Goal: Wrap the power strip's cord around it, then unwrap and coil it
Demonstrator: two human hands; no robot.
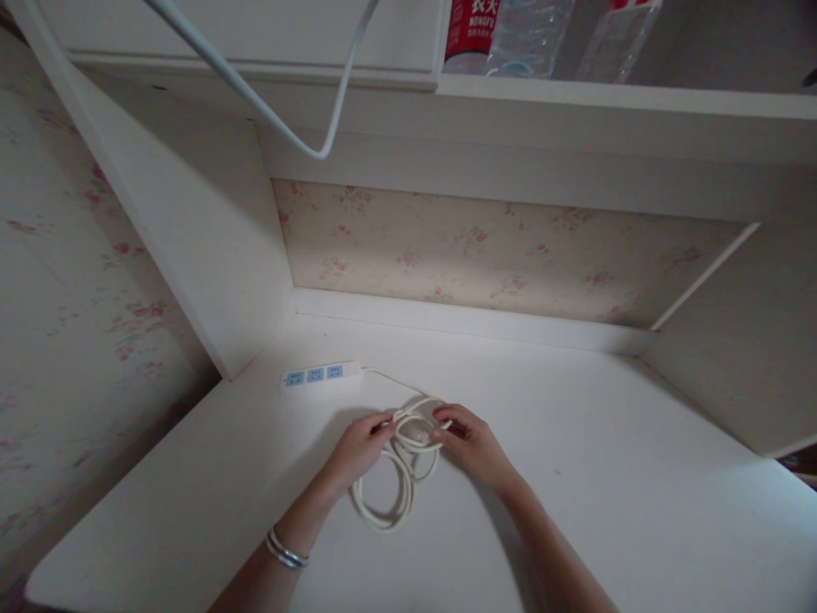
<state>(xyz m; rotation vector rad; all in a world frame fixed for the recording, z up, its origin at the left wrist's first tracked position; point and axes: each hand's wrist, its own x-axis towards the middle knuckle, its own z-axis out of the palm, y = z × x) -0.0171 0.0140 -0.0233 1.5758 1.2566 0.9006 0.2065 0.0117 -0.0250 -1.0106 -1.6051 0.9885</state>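
A cream power cord (381,528) lies in loose loops on the white desk, with one coil held between my two hands. My left hand (361,444) pinches the left side of that coil, fingers closed on it. On the coil's right side, my right hand (471,438) grips the cord between thumb and fingers. A second round loop hangs below, near my left wrist, resting on the desk. The cord runs back to a white power strip (351,369) with three blue sockets, lying to the left beyond my hands. The plug end cannot be made out.
The white desk (613,511) has side panels left and right and a low ledge at the back. Overhead, a shelf (606,92) holds several plastic bottles (529,38). A pale bent rod or cable (319,153) hangs at the upper left.
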